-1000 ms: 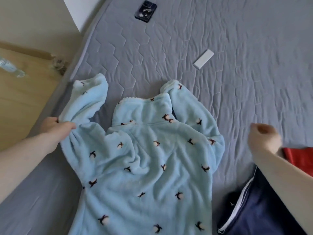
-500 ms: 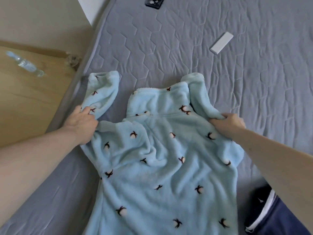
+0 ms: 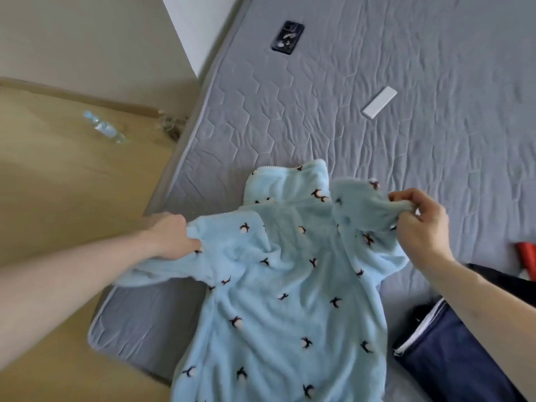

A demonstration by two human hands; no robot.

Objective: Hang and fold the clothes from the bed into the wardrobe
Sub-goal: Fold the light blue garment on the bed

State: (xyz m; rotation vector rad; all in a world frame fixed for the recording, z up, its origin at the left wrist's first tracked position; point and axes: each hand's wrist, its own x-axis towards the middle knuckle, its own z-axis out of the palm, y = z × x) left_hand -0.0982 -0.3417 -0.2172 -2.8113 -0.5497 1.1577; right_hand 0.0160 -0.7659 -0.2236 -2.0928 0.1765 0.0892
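Left hand (image 3: 171, 237), centre-left of frame: fingers curled into the fabric at one shoulder of the light blue fleece garment (image 3: 278, 285), gripping it close to the bed (image 3: 377, 126). Right hand (image 3: 417, 224), centre-right: thumb and fingers pinch a bunched fold of the opposite sleeve, raised off the mattress. The garment lies lengthwise down the middle of the frame, collar toward the top, hem running off the bottom edge, body resting flat on the grey quilted bed near its left edge. Judgement on handling: thick plush fleece, soft and limp, no stiffness of its own; it drapes and bunches wherever gripped, so it should sag between the hands if lifted. Probably light for its bulk, not slippery, not fragile. Best holds look to be the two shoulder seams or the sleeve ends, so the body hangs square for folding. Outward: a dark navy garment with white trim (image 3: 452, 358) at lower right, just beside the fleece; a red item (image 3: 526, 253) at the right edge, partly cut off. Upper centre, a dark phone (image 3: 287, 37); right of it, a small white flat bar (image 3: 379, 102). On the wooden floor (image 3: 58, 184) at left, a clear plastic bottle (image 3: 104, 130).
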